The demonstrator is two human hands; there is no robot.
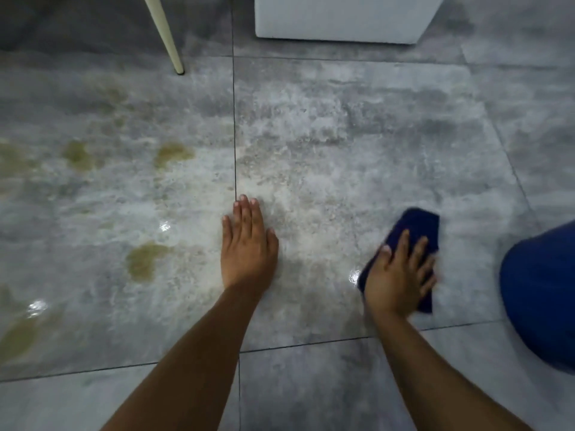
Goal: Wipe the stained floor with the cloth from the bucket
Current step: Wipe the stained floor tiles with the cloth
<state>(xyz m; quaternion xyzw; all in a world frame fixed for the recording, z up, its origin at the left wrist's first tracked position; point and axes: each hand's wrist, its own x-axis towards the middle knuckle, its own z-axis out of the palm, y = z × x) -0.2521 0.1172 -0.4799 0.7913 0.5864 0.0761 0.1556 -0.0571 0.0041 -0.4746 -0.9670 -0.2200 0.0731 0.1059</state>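
hands: 2, both bare, both down on the floor (pixel 342 135).
left hand (pixel 249 244): flat, fingers together, palm pressed on the tile just right of a grout line; holds nothing.
right hand (pixel 399 275): fingers spread, pressing down on the cloth.
cloth (pixel 418 225): 1, dark blue, flat on the floor under the right hand, well right of the stains.
stains (pixel 143 259): about 5 yellow-green patches, all left of the left hand.
bucket (pixel 541 293): 1, blue, right edge; contents not visible.
chair leg (pixel 165 32): 1, cream.
white box (pixel 342 17): 1, top.
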